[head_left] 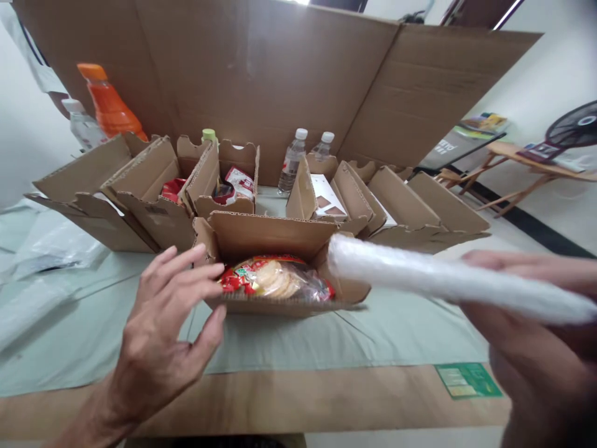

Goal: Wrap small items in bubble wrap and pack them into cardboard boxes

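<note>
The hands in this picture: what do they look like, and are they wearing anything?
They are a person's bare hands. The left hand has slender fingers and short nails, with no glove or ring showing, and its wrist shows no watch or sleeve. The right hand looks gloveless too, but blur and shadow hide finer details such as rings.

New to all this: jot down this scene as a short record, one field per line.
Right hand: grips a white bundle, perhaps bubble wrap
Left hand: open, beside the left end of the front cardboard box; contact unclear
Front cardboard box: holds a red-and-clear snack packet
Behind it: row of cardboard boxes; orange bottle at left
Table: pale green cloth, green card
Background right: fan
</note>
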A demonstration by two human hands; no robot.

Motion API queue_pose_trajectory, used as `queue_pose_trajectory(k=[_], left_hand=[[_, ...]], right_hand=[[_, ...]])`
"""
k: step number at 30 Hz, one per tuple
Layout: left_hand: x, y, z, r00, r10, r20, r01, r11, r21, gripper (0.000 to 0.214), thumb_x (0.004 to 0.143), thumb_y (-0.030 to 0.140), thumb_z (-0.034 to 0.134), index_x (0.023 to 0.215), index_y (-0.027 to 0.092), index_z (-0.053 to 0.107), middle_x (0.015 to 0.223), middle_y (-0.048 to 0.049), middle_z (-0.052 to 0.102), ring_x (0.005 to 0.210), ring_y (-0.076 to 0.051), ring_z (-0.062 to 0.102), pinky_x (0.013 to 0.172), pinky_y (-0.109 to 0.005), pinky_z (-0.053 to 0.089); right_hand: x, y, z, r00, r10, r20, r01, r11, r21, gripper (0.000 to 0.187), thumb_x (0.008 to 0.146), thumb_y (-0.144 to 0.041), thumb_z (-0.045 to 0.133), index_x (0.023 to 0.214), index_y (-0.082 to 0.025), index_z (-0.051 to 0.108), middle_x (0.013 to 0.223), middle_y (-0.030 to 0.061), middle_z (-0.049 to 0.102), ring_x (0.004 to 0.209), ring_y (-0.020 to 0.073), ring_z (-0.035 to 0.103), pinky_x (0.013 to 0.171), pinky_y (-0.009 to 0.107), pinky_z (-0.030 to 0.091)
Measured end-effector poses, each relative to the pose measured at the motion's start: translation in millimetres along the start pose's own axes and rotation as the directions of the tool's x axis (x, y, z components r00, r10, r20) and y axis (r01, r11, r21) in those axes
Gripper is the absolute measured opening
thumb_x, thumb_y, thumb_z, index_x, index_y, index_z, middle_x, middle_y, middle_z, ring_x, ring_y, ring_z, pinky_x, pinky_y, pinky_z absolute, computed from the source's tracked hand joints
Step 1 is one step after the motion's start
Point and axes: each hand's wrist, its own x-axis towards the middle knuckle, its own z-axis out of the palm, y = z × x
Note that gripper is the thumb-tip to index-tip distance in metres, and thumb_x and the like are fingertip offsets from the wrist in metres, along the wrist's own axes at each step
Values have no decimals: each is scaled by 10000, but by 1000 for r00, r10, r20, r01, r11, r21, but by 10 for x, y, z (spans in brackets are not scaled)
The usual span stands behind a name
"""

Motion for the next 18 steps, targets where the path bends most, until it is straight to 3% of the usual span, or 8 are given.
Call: queue_pose_trajectory(k=[2, 5, 7, 13, 15, 18], left_hand=[[-40, 13, 54, 1000, 21, 1, -21, 998, -55, 236, 847, 49, 672, 1039, 186, 655, 1141, -86, 745, 1382, -330, 571, 1203, -560, 427], [-103, 31, 88, 1000, 23, -16, -24, 998, -66, 228, 833, 43, 659, 1022, 169, 672, 1177, -107, 706, 1399, -340, 531, 1132, -501, 484], [-101, 24, 92, 1000, 7, -11, -8, 998, -68, 214, 836, 48, 652, 1009, 172, 674, 1223, -117, 676, 1389, -342, 531, 1114, -510, 492], [-57, -1, 104, 998, -57, 15, 58, 996, -65, 229, 863, 99, 624, 1039, 238, 665, 1342, -101, 596, 1405, -349, 508, 1118, -581, 493], [-66, -4, 113, 997, -72, 23, 73, 995, -62, 223, 861, 114, 622, 1031, 255, 657, 1343, -87, 586, 1408, -350, 501, 1119, -589, 497], [-66, -15, 133, 998, -68, 15, 69, 995, -69, 222, 859, 111, 623, 1029, 251, 651, 1332, -86, 580, 1404, -349, 499, 1121, -584, 502]], right_hand=[[263, 2, 105, 997, -71, 29, 75, 985, -155, 197, 882, -273, 761, 1053, -365, 729, 1015, 28, 758, 844, 269, 723, 710, 420, 570], [562, -8, 414, 949, -135, 283, 221, 930, -295, 54, 929, -247, 662, 950, -282, 697, 808, -7, 723, 633, 181, 639, 581, 330, 469], [676, -40, 627, 898, -180, 402, 314, 901, -299, 61, 926, -209, 622, 906, -246, 666, 735, -19, 691, 585, 158, 600, 563, 309, 429], [832, -186, 1205, 774, -328, 542, 477, 864, -159, 123, 974, -183, 522, 944, -210, 639, 865, -14, 721, 687, 125, 629, 619, 260, 386], [895, -203, 1437, 688, -272, 673, 484, 863, -146, 142, 991, -182, 520, 930, -203, 646, 849, -17, 715, 702, 128, 638, 608, 253, 357], [997, -215, 1777, 471, -135, 872, 495, 859, -134, 142, 977, -138, 575, 892, -189, 676, 780, -7, 708, 659, 135, 629, 580, 267, 331]])
